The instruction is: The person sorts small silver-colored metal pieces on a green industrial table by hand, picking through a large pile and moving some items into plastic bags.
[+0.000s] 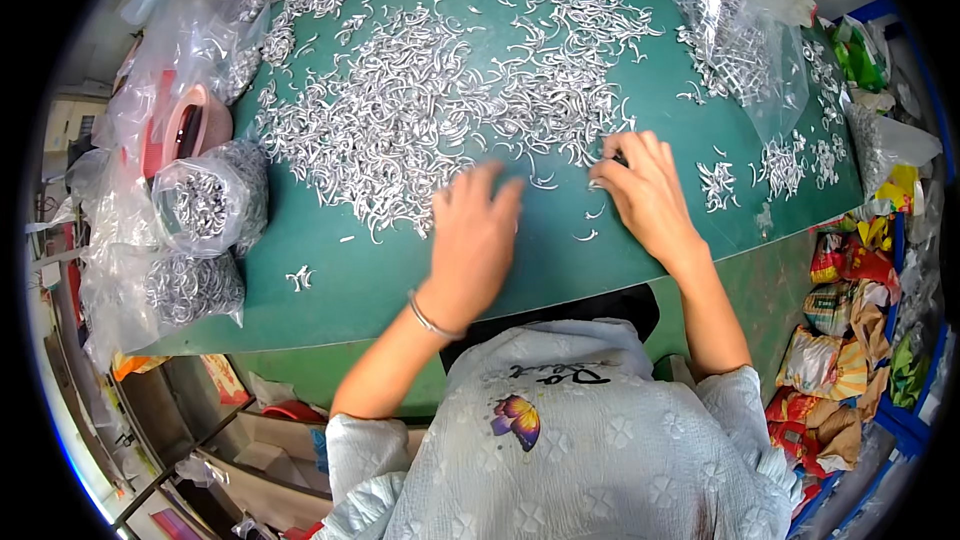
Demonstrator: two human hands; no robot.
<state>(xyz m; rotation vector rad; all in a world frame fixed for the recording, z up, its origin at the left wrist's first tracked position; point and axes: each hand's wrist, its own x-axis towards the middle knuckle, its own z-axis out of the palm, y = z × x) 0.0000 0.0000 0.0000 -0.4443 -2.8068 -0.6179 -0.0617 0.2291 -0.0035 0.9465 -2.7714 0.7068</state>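
Observation:
A broad heap of small silvery curved metal pieces (390, 105) lies over the green tabletop (545, 250). At the heap's near edge is my left hand (473, 240), a bracelet on its wrist. Its fingers are blurred by motion but look spread apart, with nothing visible in them. Further right, my right hand (650, 190) has its thumb and fingers curled together beside the heap. Something small and dark shows between them, too hidden to name. A few loose curved pieces (587, 235) lie between the two hands.
Clear bags of metal parts (195, 285) and a pink basket (198, 125) line the left edge. At the right are an open plastic bag of parts (745, 55) and small piles of pieces (717, 185). Colourful packets (825, 360) fill a blue rack beyond the table.

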